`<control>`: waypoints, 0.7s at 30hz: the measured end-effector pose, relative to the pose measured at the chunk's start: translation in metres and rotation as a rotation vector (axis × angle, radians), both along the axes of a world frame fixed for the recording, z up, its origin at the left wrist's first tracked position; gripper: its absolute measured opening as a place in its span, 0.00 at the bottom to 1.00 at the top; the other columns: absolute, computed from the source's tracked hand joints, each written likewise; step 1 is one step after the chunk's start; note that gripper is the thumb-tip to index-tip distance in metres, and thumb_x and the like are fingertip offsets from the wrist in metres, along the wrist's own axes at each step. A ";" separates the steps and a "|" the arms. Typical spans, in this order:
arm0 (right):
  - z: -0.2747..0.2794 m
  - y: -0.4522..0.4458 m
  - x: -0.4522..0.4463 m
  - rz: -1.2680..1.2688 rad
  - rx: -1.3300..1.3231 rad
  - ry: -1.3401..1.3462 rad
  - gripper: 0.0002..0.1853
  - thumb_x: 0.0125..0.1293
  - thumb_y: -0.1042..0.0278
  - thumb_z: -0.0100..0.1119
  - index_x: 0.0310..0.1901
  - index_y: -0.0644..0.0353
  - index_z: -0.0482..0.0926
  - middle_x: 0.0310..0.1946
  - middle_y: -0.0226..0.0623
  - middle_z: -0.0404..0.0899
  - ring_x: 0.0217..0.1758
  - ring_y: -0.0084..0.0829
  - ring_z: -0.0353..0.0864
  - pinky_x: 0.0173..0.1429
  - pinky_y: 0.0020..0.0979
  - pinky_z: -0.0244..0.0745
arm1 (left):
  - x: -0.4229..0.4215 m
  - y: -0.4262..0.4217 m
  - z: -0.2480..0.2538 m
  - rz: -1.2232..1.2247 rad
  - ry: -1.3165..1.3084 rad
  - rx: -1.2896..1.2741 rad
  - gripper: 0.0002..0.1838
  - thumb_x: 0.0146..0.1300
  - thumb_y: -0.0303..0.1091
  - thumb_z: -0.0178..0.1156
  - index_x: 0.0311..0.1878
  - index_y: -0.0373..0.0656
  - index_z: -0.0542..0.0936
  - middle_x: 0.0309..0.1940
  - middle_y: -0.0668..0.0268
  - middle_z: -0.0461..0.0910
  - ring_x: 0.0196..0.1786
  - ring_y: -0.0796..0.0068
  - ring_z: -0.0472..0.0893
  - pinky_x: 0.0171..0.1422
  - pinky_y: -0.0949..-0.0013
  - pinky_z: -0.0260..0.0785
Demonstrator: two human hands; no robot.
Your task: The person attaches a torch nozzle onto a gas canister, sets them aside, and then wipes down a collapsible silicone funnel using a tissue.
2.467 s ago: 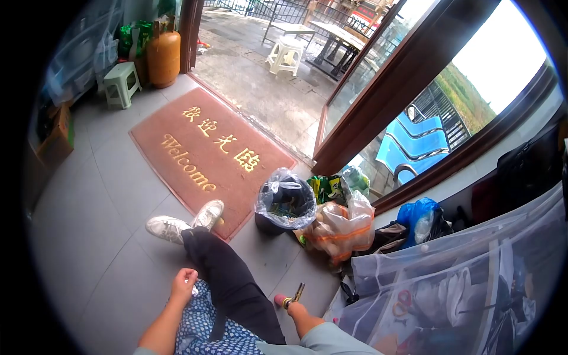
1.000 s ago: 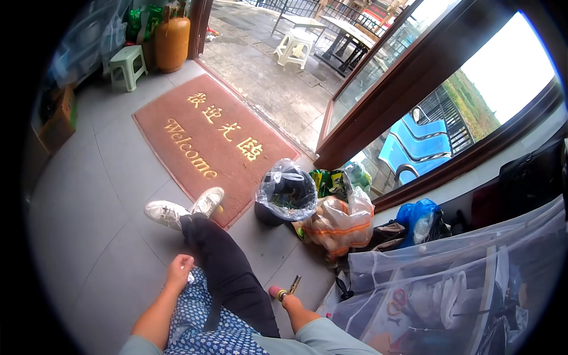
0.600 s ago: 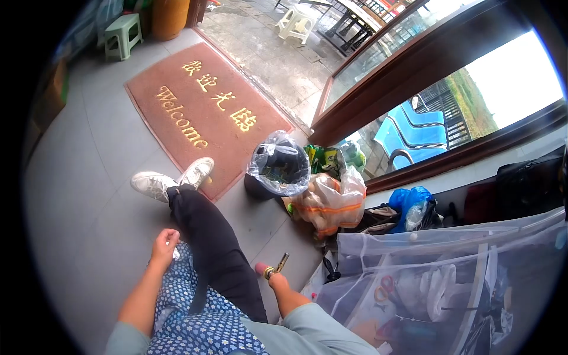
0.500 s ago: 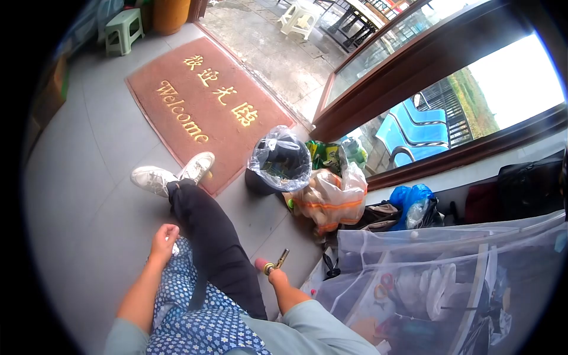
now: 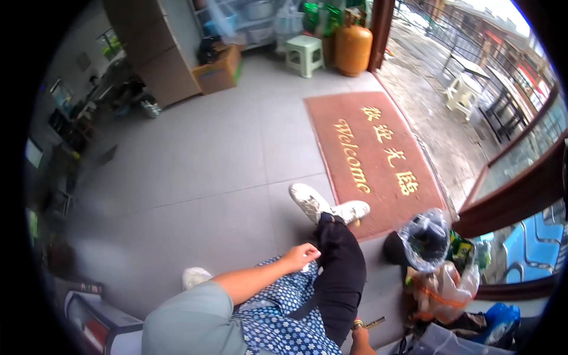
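My left hand (image 5: pixel 303 256) is closed, fingers curled, above my lap near the knee. A bit of white (image 5: pixel 306 267) shows just under it; whether it is held I cannot make out. Low in the view, by my other leg, my right hand (image 5: pixel 360 339) is wrapped round a brass-coloured gas torch (image 5: pixel 374 323). Its metal tube points out to the right, while the rest is hidden by the hand and the frame edge. A blue floral apron (image 5: pixel 284 319) covers my lap, over dark trousers (image 5: pixel 343 260).
A black bin with a clear liner (image 5: pixel 423 239) stands beside the red welcome mat (image 5: pixel 378 165). Stuffed plastic bags (image 5: pixel 447 290) lie right of my legs. An orange gas cylinder (image 5: pixel 354 52), a green stool (image 5: pixel 305 54) and a cardboard box (image 5: pixel 219 70) line the far side.
My view has swung left, so the mat, bin and bags sit further right and more of the room shows. Both hands keep their closed shape; the torch stays in the right.
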State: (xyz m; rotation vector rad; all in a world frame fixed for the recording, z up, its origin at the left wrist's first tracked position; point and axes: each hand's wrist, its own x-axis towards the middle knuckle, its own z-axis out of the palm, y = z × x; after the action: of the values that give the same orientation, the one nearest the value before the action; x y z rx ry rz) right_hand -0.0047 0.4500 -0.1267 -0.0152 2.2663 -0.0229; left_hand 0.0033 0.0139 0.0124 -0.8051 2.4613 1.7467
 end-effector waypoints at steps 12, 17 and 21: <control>-0.005 0.021 0.009 -0.004 0.022 -0.005 0.19 0.71 0.61 0.44 0.51 0.60 0.83 0.49 0.54 0.83 0.53 0.52 0.83 0.56 0.47 0.78 | 0.006 -0.003 -0.001 0.033 0.034 0.082 0.18 0.67 0.48 0.64 0.45 0.41 0.83 0.37 0.63 0.85 0.41 0.73 0.84 0.48 0.67 0.75; 0.000 0.008 0.015 -0.179 0.046 -0.043 0.22 0.74 0.57 0.40 0.52 0.63 0.81 0.52 0.56 0.81 0.55 0.53 0.82 0.59 0.49 0.76 | 0.005 -0.011 -0.015 -0.008 0.011 0.110 0.16 0.71 0.44 0.59 0.47 0.38 0.80 0.35 0.61 0.84 0.39 0.71 0.84 0.48 0.67 0.75; 0.020 -0.007 0.008 -0.573 0.072 -0.046 0.27 0.75 0.46 0.41 0.60 0.58 0.79 0.60 0.50 0.78 0.65 0.49 0.76 0.66 0.47 0.71 | 0.004 -0.009 -0.014 0.012 0.040 0.117 0.15 0.72 0.42 0.59 0.46 0.37 0.79 0.33 0.63 0.84 0.38 0.73 0.83 0.47 0.68 0.74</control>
State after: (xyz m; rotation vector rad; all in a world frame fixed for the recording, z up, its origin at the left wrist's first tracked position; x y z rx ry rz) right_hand 0.0032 0.4430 -0.1063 0.6642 2.1527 -0.2411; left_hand 0.0074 0.0052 -0.0016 -0.7828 2.3569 1.9082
